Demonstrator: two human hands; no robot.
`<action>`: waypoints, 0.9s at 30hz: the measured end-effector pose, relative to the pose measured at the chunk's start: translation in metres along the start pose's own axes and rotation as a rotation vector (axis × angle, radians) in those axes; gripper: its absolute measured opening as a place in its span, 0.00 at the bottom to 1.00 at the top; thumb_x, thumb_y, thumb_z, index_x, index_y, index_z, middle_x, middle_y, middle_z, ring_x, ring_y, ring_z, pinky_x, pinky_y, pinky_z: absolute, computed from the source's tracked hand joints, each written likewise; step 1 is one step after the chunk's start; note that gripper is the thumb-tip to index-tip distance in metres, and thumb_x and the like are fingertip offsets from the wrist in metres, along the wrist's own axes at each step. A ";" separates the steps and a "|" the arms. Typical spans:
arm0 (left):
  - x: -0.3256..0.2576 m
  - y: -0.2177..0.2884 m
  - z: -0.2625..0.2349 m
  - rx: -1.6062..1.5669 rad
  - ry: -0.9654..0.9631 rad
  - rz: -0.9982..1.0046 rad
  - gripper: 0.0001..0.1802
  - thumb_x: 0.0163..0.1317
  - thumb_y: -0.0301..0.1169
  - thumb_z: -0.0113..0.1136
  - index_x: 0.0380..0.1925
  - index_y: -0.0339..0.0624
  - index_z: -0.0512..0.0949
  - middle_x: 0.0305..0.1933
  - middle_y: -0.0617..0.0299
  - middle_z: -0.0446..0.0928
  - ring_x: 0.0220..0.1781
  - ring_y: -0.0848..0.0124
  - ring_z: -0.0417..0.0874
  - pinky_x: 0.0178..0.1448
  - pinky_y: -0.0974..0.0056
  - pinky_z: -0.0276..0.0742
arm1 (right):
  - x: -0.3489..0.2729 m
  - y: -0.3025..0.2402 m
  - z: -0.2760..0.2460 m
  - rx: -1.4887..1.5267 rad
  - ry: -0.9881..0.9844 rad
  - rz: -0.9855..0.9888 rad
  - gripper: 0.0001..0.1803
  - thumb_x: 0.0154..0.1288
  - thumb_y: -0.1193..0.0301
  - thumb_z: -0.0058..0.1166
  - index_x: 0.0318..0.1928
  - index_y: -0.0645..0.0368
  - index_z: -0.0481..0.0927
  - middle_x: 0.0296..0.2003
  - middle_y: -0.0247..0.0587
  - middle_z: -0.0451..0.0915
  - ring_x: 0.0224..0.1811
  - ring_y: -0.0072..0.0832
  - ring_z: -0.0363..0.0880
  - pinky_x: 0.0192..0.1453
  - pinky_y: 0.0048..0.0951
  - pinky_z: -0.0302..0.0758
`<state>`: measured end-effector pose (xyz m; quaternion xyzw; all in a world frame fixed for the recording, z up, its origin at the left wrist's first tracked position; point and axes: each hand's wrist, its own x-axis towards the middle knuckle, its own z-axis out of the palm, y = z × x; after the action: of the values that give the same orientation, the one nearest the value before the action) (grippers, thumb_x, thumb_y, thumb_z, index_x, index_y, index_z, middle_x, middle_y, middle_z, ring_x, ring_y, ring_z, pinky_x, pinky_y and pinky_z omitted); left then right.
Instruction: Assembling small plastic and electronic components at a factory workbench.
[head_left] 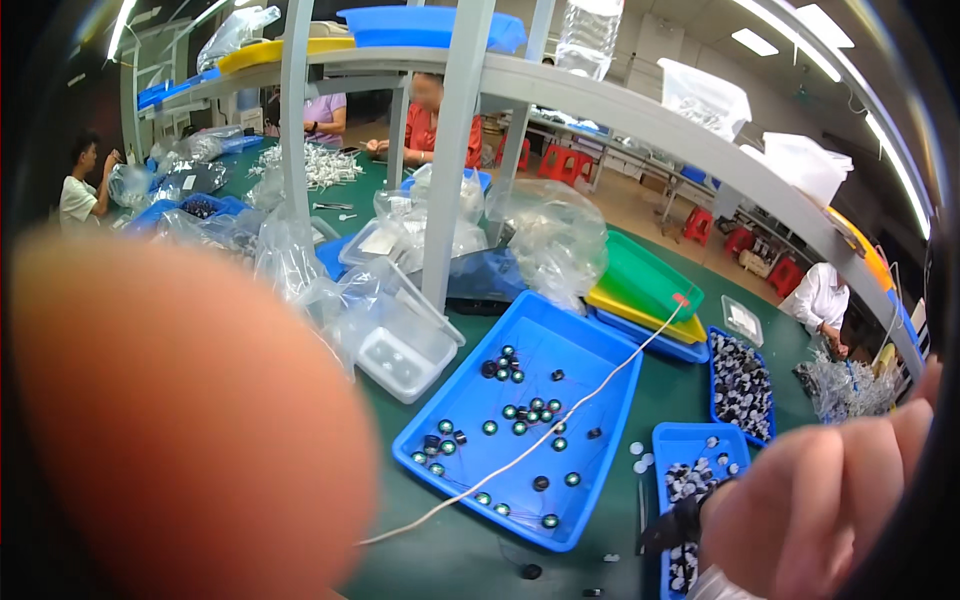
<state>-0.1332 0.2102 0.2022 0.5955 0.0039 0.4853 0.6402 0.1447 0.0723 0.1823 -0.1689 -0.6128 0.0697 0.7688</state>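
Note:
My left hand fills the lower left as one large blurred fingertip, very close to the view; its other fingers are hidden. At the lower right my right hand is raised close too, fingers curled in, and whatever they hold is hidden. A black band-like piece shows beside it. Between the hands lies a blue tray with several small round black parts trailing thin wires. A pale cord crosses over this tray. Partly behind my right hand, a smaller blue tray holds black and white parts.
Clear plastic boxes and bags stand beyond the tray. Stacked green and yellow trays are at its far right. A grey shelf frame rises from the green table. Several people sit farther off.

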 end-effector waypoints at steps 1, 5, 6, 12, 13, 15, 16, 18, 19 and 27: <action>0.003 -0.003 -0.006 0.000 0.002 0.000 0.46 0.54 0.42 0.60 0.67 0.47 0.45 0.68 0.47 0.54 0.62 0.51 0.66 0.64 0.51 0.60 | 0.017 0.010 0.005 0.007 -0.035 0.051 0.07 0.64 0.72 0.43 0.36 0.64 0.69 0.22 0.45 0.78 0.22 0.31 0.78 0.29 0.26 0.75; 0.002 -0.017 -0.040 0.022 0.089 -0.002 0.45 0.55 0.42 0.60 0.67 0.46 0.45 0.67 0.47 0.55 0.61 0.51 0.66 0.63 0.52 0.60 | 0.060 0.114 0.013 -0.181 -0.286 0.479 0.07 0.64 0.72 0.43 0.35 0.64 0.69 0.22 0.45 0.78 0.21 0.31 0.78 0.29 0.26 0.75; 0.004 -0.020 -0.042 0.010 0.086 -0.010 0.44 0.55 0.42 0.60 0.66 0.46 0.46 0.67 0.47 0.55 0.61 0.51 0.66 0.63 0.52 0.61 | 0.062 0.138 0.004 -0.414 -0.450 0.595 0.08 0.63 0.73 0.41 0.36 0.64 0.72 0.26 0.46 0.80 0.26 0.31 0.80 0.35 0.27 0.76; 0.012 -0.022 -0.049 0.006 0.122 -0.076 0.43 0.55 0.43 0.59 0.66 0.46 0.46 0.66 0.47 0.56 0.59 0.52 0.67 0.61 0.52 0.62 | -0.011 0.308 -0.067 -0.955 -1.040 0.726 0.19 0.50 0.80 0.40 0.44 0.68 0.75 0.40 0.56 0.79 0.46 0.47 0.77 0.54 0.39 0.71; 0.014 -0.023 -0.051 0.006 0.126 -0.082 0.43 0.56 0.43 0.59 0.65 0.46 0.47 0.66 0.47 0.56 0.59 0.52 0.67 0.61 0.52 0.62 | -0.018 0.329 -0.079 -0.987 -1.068 0.740 0.20 0.50 0.80 0.40 0.45 0.68 0.75 0.42 0.57 0.78 0.47 0.47 0.76 0.54 0.39 0.71; 0.016 -0.022 -0.052 0.017 0.134 -0.099 0.42 0.56 0.43 0.59 0.65 0.46 0.47 0.65 0.47 0.56 0.59 0.52 0.68 0.61 0.52 0.62 | -0.030 0.367 -0.096 -1.039 -1.123 0.762 0.21 0.50 0.80 0.40 0.47 0.67 0.75 0.45 0.57 0.77 0.50 0.48 0.75 0.55 0.40 0.70; 0.014 -0.022 -0.054 0.023 0.149 -0.106 0.42 0.56 0.43 0.58 0.65 0.46 0.47 0.65 0.47 0.57 0.59 0.52 0.68 0.61 0.52 0.62 | -0.032 0.376 -0.101 -1.136 -1.112 0.635 0.18 0.52 0.78 0.42 0.45 0.63 0.77 0.42 0.57 0.78 0.48 0.49 0.75 0.52 0.42 0.71; 0.014 -0.024 -0.058 0.029 0.173 -0.111 0.42 0.56 0.43 0.58 0.65 0.46 0.47 0.65 0.47 0.57 0.58 0.52 0.68 0.60 0.53 0.63 | -0.026 0.389 -0.113 -1.304 -1.142 0.616 0.18 0.53 0.77 0.44 0.45 0.61 0.75 0.43 0.54 0.77 0.49 0.46 0.75 0.51 0.43 0.71; 0.013 -0.023 -0.059 0.028 0.184 -0.114 0.41 0.56 0.43 0.58 0.64 0.46 0.47 0.65 0.47 0.57 0.58 0.52 0.68 0.60 0.53 0.63 | -0.022 0.392 -0.120 -1.336 -1.128 0.535 0.20 0.52 0.78 0.44 0.49 0.62 0.74 0.45 0.54 0.76 0.49 0.47 0.74 0.53 0.42 0.71; 0.010 -0.025 -0.063 0.027 0.220 -0.134 0.40 0.57 0.43 0.57 0.63 0.46 0.49 0.64 0.47 0.58 0.56 0.53 0.69 0.58 0.53 0.64 | -0.009 0.408 -0.144 -1.374 -1.106 0.435 0.31 0.50 0.79 0.49 0.59 0.54 0.66 0.58 0.44 0.68 0.62 0.41 0.64 0.60 0.43 0.65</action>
<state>-0.1495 0.2686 0.1703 0.5456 0.1202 0.5038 0.6589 0.3220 0.4253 0.0056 -0.6445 -0.7557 -0.0963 0.0650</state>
